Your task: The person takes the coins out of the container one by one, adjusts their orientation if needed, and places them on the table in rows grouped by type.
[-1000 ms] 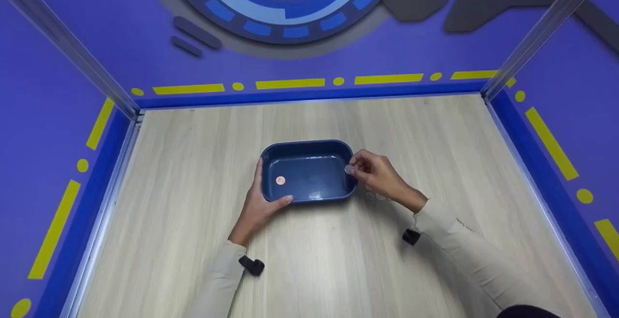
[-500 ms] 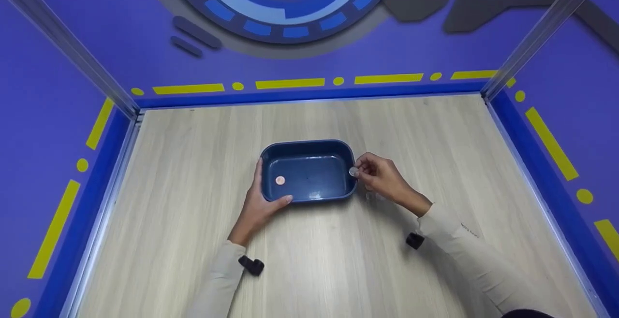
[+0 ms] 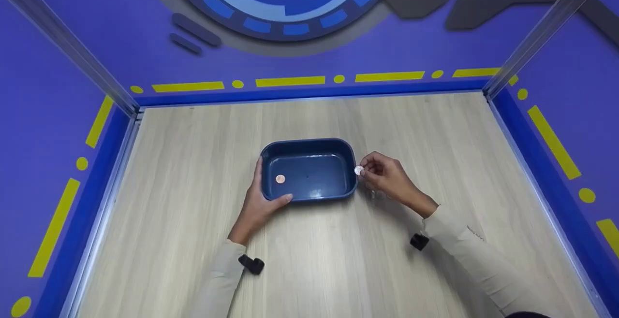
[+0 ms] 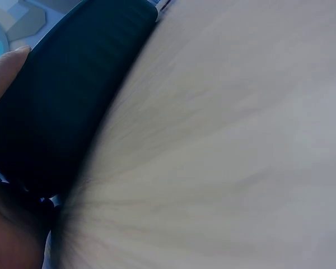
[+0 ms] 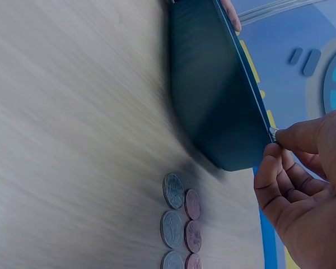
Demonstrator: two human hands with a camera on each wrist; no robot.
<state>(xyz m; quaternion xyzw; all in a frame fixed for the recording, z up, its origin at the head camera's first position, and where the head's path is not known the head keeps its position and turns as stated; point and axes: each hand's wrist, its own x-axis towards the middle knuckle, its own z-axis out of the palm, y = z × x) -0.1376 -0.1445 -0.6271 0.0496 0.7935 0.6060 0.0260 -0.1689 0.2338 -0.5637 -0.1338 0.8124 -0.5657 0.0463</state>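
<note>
A dark blue rectangular tub (image 3: 316,173) stands on the table, with one copper coin (image 3: 280,179) lying on its floor at the left. My left hand (image 3: 258,207) grips the tub's near left corner, thumb over the front rim and fingers along the left side. Between thumb and index finger, my right hand (image 3: 394,180) pinches a silver coin (image 3: 359,170) right at the tub's right rim. Below that hand, the right wrist view shows silver coins (image 5: 173,190) beside copper coins (image 5: 192,204), laid in two rows. In the head view the hand mostly hides them.
The pale wooden table (image 3: 203,163) is enclosed by blue-purple panels with yellow markings. Metal posts (image 3: 541,33) rise at the back corners. A dark wrist camera (image 3: 419,241) sits at each beige sleeve (image 3: 474,255).
My right hand has shifted slightly right with the silver coin, from over the tub's inner right end to its rim. The left hand and the tub keep their places.
</note>
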